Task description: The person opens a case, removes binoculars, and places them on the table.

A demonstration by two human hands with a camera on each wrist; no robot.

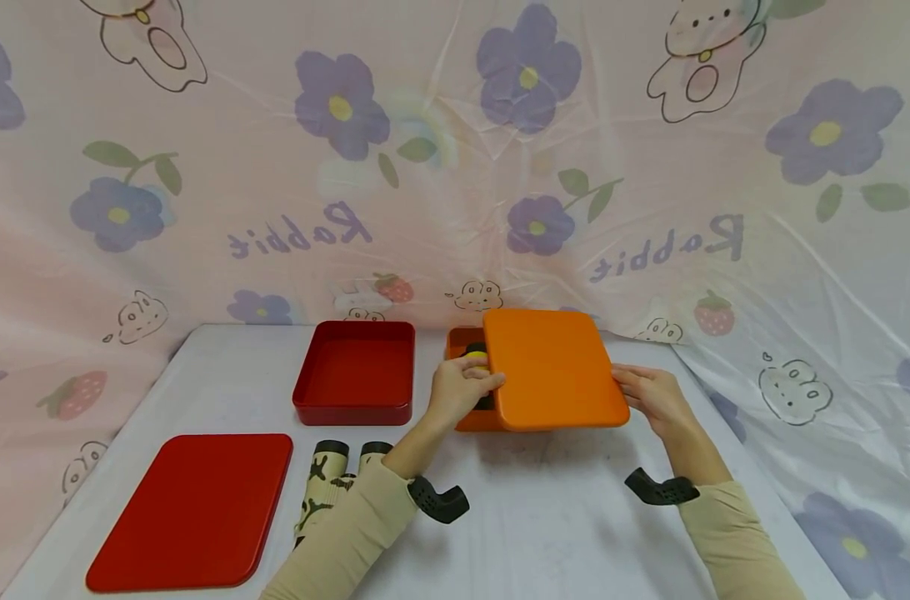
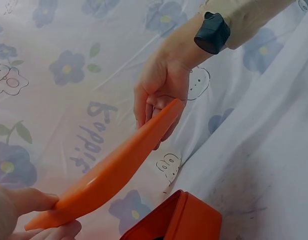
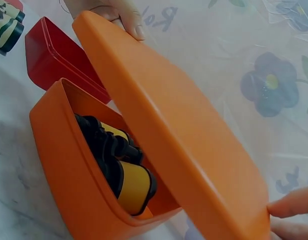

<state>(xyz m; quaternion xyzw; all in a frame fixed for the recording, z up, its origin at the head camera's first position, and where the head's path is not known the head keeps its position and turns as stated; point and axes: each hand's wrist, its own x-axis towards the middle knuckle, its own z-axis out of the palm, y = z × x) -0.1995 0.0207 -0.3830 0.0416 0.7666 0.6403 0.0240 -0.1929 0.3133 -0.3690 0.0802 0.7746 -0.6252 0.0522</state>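
Note:
An orange lid [image 1: 556, 371] is held tilted above an orange box [image 3: 58, 150], covering most of it in the head view. My left hand [image 1: 461, 390] pinches the lid's left edge between thumb and fingers. On the opposite edge, my right hand [image 1: 653, 398] grips the lid with its fingertips. Inside the box lies a pair of yellow and black binoculars [image 3: 136, 187], seen clearly in the right wrist view. From the left wrist view, the lid is edge-on between both hands, over a corner of the box.
A red box [image 1: 353, 367] without its lid stands left of the orange one. Nearer, a red lid [image 1: 200, 508] lies flat on the white table [image 1: 545, 533]. Camouflage-patterned binoculars [image 1: 322, 483] lie partly behind my left sleeve. A printed cloth [image 1: 440, 183] hangs behind the table.

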